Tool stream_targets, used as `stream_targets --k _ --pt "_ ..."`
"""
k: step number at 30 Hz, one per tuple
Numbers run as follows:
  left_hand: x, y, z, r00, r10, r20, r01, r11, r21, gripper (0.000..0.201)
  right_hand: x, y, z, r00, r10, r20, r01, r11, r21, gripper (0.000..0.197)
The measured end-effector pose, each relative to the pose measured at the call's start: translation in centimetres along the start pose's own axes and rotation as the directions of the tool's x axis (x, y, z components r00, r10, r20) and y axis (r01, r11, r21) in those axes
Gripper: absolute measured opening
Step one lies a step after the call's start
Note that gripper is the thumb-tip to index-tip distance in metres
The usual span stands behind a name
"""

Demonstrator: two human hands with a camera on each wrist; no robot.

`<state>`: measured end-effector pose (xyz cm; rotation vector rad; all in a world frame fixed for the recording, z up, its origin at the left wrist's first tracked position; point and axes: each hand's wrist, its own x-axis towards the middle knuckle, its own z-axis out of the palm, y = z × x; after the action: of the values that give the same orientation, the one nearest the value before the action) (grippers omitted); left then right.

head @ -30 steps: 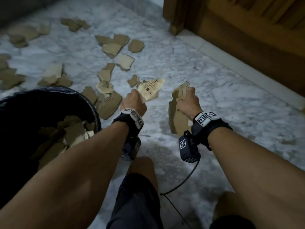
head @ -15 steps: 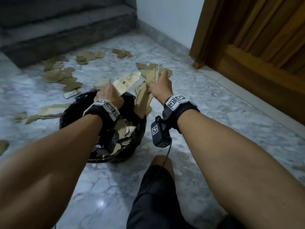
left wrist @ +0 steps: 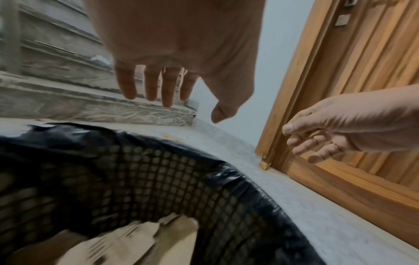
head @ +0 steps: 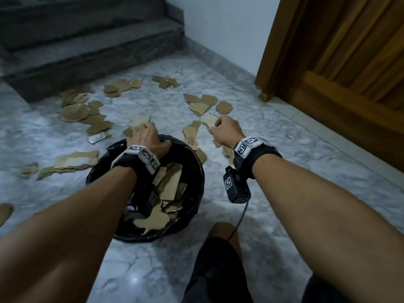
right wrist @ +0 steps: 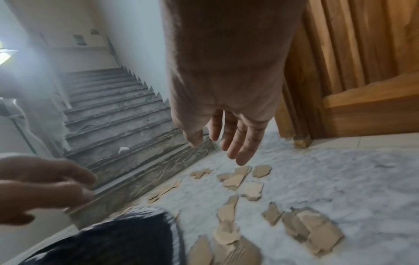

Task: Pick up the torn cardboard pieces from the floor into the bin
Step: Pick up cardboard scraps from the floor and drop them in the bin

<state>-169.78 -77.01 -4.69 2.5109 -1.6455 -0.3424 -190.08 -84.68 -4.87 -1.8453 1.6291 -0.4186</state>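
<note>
A black mesh bin [head: 196, 171] with a black liner stands on the marble floor, holding several torn cardboard pieces [head: 170, 184]. My left hand [head: 145, 133] hovers over the bin's far rim, fingers straight and empty in the left wrist view [left wrist: 188, 107]. My right hand [head: 223, 130] hangs empty just right of the bin, fingers relaxed [right wrist: 217, 150], above loose cardboard scraps [right wrist: 317, 231]. More scraps lie beyond the bin [head: 201, 107], at the far left [head: 76, 112] and left of the bin [head: 72, 160]. The left wrist view shows the bin's mesh wall [left wrist: 158, 179] and the cardboard inside it [left wrist: 127, 242].
Grey stairs [head: 87, 51] rise behind the scraps. A wooden door and frame [head: 349, 84] stand on the right, with a white wall between them and the stairs. My knee [head: 223, 232] and a cable are near the bin's right side. A white label scrap [head: 98, 137] lies left of the bin.
Both hands held cardboard pieces over the bin half a second ago; now both are empty. The right hand has moved out past the bin's right side.
</note>
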Motion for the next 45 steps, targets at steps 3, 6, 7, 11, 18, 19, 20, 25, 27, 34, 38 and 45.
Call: stream_targets --k 3,6,7,11,18,19,20,25,27,34,38,45 --pt "2.0 4.7 0.8 0.994 0.103 -0.047 -0.103 0.995 0.001 0.057 1.9 2.8 -2.3 1.000 0.008 0.000 -0.008 0.995 -0.095 0.024" --pt "4.2 9.3 3.5 0.983 0.182 0.020 -0.182 0.983 0.008 0.051 4.3 6.2 -3.2 1.000 0.006 0.021 -0.002 0.983 -0.182 0.026" --pt "5.0 10.7 4.8 0.978 0.200 0.065 -0.201 0.979 0.016 0.050 5.2 7.3 -3.1 0.999 0.009 0.033 -0.002 0.977 -0.215 0.027" --pt "8.6 15.1 10.9 0.943 0.175 0.283 -0.205 0.975 0.083 0.047 9.6 12.9 -1.1 0.987 0.072 0.146 -0.021 0.944 -0.328 0.035" --pt "15.2 17.0 20.8 0.885 -0.092 0.457 0.045 0.993 0.113 0.070 17.7 21.8 5.8 0.894 0.155 0.420 0.041 0.906 -0.421 0.086" --pt "16.1 16.7 21.8 0.867 -0.149 0.476 0.097 0.986 0.132 0.083 18.9 22.1 6.6 0.882 0.139 0.451 0.095 0.884 -0.458 0.089" --pt "17.0 16.2 22.7 0.852 -0.191 0.486 0.142 0.980 0.137 0.093 20.0 22.3 7.2 0.868 0.118 0.482 0.158 0.855 -0.494 0.091" --pt "20.2 13.2 27.9 0.844 -0.355 0.402 0.377 0.926 0.026 0.109 25.9 22.0 9.5 0.769 0.095 0.633 0.365 0.747 -0.555 0.105" --pt "21.0 12.3 29.2 0.826 -0.388 0.409 0.397 0.915 0.067 0.121 27.6 21.6 9.7 0.728 0.086 0.680 0.427 0.719 -0.548 0.109" --pt "22.0 10.5 30.8 0.738 -0.411 0.535 0.400 0.905 0.144 0.145 28.8 23.1 10.6 0.678 -0.016 0.735 0.592 0.606 -0.532 0.093" --pt "22.4 9.2 33.9 0.734 -0.359 0.576 0.405 0.913 0.052 0.139 28.0 24.5 10.6 0.695 -0.071 0.716 0.548 0.696 -0.463 0.089" --pt "20.1 11.7 30.6 0.845 -0.278 0.456 0.265 0.960 0.094 0.072 25.6 27.0 9.7 0.809 -0.066 0.584 0.307 0.895 -0.324 0.051"
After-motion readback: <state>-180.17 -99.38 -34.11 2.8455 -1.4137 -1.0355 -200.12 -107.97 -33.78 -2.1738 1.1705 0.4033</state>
